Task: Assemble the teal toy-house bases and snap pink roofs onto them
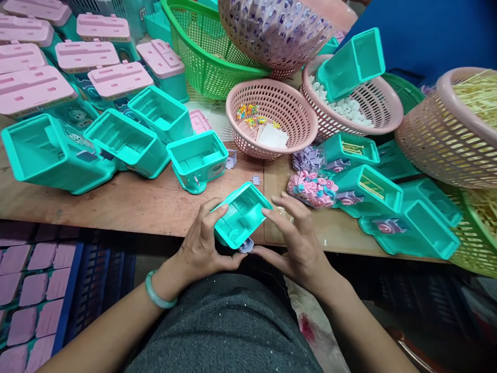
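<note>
Grips teal box (pixel 241 218) in left hand (pixel 201 237), long axis toward two o'clock; holds right hand (pixel 298 243) spread wide, thumb just beside lavender piece (pixel 246 245) at box's six o'clock.

Around our left wrist (pixel 166 286) we wear a smooth, rounded bangle (pixel 152 295) of milky pale green. Dark charcoal clothing (pixel 229 326) covers our middle, its matte cloth creased crosswise and dotted with tiny white specks. Our forearms (pixel 112 324) show uncovered, and our left hand (pixel 204 241) and right hand (pixel 301 246) are bare.
</note>
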Action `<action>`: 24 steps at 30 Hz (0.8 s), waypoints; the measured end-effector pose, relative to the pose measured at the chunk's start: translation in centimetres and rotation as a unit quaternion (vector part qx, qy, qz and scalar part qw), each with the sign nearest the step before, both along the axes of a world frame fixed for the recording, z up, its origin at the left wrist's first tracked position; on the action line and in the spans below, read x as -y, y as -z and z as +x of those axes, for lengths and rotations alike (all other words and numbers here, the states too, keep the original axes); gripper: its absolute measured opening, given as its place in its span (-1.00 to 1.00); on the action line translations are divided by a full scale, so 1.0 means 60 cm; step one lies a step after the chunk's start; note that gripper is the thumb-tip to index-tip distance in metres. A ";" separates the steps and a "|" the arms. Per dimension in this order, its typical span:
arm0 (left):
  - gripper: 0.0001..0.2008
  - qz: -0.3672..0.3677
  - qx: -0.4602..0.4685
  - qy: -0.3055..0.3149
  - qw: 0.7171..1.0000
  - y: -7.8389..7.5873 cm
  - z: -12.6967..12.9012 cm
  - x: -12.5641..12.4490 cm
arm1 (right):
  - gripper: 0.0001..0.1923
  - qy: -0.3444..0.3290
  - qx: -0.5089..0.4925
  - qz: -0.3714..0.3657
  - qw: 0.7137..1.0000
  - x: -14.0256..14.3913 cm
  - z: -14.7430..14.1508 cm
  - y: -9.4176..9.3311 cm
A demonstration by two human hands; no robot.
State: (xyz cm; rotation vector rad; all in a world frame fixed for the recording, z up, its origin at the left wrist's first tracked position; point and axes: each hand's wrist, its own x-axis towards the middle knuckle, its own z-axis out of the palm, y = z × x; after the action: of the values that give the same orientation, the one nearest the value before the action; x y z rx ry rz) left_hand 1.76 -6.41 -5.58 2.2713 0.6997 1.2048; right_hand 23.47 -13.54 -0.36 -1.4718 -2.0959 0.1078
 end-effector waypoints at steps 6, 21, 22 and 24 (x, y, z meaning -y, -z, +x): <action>0.09 0.034 -0.066 -0.053 0.996 0.018 -0.014 0.012 | -0.46 -0.108 -0.001 -0.030 0.994 -0.031 0.002 0.020; 0.12 -0.065 -0.076 -0.088 0.991 -0.005 -0.007 0.014 | -0.58 -0.142 -0.016 -0.075 0.987 -0.046 0.016 0.003; 0.11 -0.066 -0.079 -0.086 0.991 -0.005 -0.008 0.014 | -0.57 -0.142 -0.016 -0.081 0.986 -0.046 0.016 0.002; 0.12 -0.065 -0.085 -0.077 0.991 -0.007 -0.010 0.014 | -0.52 -0.147 -0.018 -0.103 0.984 -0.046 0.017 0.001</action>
State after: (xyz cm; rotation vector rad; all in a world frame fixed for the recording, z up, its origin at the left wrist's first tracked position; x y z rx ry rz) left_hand 1.17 -7.27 -5.19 2.2619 1.0049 1.0083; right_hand 24.46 -10.76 -0.43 -1.2511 -2.3153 0.4726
